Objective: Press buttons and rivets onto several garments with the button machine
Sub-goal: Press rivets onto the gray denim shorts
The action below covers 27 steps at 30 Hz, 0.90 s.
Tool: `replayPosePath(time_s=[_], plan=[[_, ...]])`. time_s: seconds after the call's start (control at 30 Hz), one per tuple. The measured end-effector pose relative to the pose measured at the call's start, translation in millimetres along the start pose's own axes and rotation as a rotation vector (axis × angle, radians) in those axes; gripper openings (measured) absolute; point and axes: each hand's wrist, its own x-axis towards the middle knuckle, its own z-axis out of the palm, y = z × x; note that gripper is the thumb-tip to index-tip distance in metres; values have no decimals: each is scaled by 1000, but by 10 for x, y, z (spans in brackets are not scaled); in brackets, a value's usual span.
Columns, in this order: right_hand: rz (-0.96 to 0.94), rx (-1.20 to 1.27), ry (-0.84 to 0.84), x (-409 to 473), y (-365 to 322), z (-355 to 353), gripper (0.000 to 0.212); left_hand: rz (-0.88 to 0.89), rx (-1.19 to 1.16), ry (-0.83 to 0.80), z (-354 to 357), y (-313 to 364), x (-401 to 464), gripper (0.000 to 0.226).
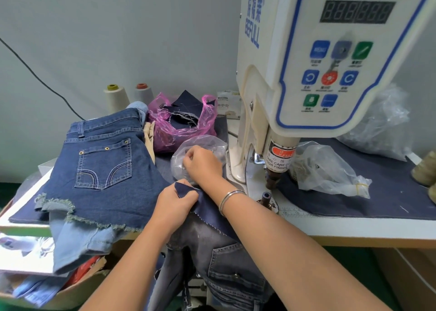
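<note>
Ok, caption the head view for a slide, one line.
Left hand pinches a dark denim scrap while right hand reaches into a clear plastic bag beside the button machine.

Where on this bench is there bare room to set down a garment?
Free: the dark mat right of the press head, in front of the clear bags. Crowded: left side, with denim shorts, pink bag and both hands.

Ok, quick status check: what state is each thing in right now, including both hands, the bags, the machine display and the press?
Left hand: pinching a dark denim scrap.
Right hand: fingers curled into the clear bag.
Clear bag: open, crumpled.
Pink bag: open, holding dark fabric pieces.
Machine display: unlit.
Press head: raised, nothing under it.
Denim shorts: lying flat, rivets on pocket.
</note>
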Motion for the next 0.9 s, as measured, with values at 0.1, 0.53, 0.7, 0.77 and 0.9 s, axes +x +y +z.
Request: replayPosePath(time_s=[0.1,0.53,0.7,0.77,0.9], plan=[[-128,180,91,-493,19,-257,13,-3,2,-16,-18,-2,-1,30],[-85,345,137,-1522,1073,-1271,22,-21,-1,39,20,-16,-12,28],[-119,94,51,-1330,1046,-1309,25,-14,14,17,3,-43,5,24],[-143,22,31,-1314,1033,-1359,26,-16,20,19,7,-39,8,22],[-195,-45,6,-1313,1017,-1426,14,-12,40,22,7,-41,13,25]])
